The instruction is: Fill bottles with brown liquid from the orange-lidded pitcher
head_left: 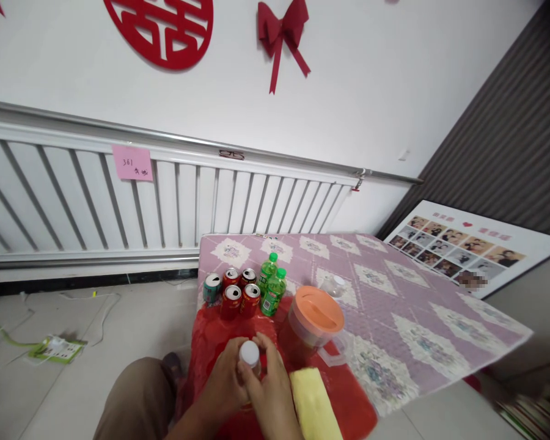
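Observation:
Both my hands are wrapped round a small bottle with a white cap [249, 352], which stands upright near the front of the bed-like, cloth-covered surface. My left hand [227, 376] grips it from the left, and my right hand [271, 384] closes on it from the right. Most of the bottle's body is hidden by my fingers. A pitcher with an orange lid [318, 310] stands just beyond my right hand. Beside my right wrist lies a yellow block, perhaps a folded cloth or sponge [314, 403]. Red plastic sheeting [355, 400] spreads beneath them.
Several opened drink cans [231, 300] stand behind my hands, beside two green-capped bottles [273, 293]. A clear bottle with a white cap [333, 285] lies behind the pitcher. A white radiator [247, 201] runs along the wall. A photo board [476, 244] leans at the right.

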### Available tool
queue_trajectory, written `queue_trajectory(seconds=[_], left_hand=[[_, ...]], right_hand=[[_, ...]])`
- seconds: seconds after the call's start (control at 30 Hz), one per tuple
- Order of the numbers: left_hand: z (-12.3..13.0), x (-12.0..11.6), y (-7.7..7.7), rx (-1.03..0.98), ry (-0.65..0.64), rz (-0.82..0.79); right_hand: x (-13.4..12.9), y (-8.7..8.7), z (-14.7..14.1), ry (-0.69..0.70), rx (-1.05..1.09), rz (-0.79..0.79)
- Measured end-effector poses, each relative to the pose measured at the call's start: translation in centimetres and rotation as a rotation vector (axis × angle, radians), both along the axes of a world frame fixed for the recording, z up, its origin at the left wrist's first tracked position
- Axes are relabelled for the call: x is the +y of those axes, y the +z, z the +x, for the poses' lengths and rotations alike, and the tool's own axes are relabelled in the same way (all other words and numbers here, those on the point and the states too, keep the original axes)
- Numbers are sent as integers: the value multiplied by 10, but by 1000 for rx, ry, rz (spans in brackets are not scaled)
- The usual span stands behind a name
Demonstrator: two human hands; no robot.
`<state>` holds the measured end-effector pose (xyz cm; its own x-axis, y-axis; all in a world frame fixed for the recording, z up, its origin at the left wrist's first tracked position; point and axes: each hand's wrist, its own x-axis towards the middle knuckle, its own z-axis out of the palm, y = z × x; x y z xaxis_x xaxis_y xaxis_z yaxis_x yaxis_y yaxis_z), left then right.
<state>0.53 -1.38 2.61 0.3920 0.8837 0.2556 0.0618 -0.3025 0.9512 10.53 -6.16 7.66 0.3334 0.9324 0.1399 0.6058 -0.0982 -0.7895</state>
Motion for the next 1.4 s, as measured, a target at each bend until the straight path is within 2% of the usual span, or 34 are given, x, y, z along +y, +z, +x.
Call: queue_trajectory(seconds=[0.13, 0.37, 0.57, 0.93, 1.2, 1.4], left_hand=[[0, 0, 0, 29, -5, 1], [-1, 1, 1, 28, -14, -6], [-2, 1, 4, 53, -3, 5], [-2, 0, 1, 45, -6, 36], [-1, 0, 2, 22, 3, -26], [-1, -1, 6, 38, 6, -25]], right_hand=[[4, -3, 0, -63, 95, 1], [6, 1, -1, -62, 120, 47], [6, 2, 0, -20, 111, 68], [1, 2, 5, 102, 24, 109], [6, -12, -4, -117, 114, 63], [7, -5, -3, -93, 96, 80]])
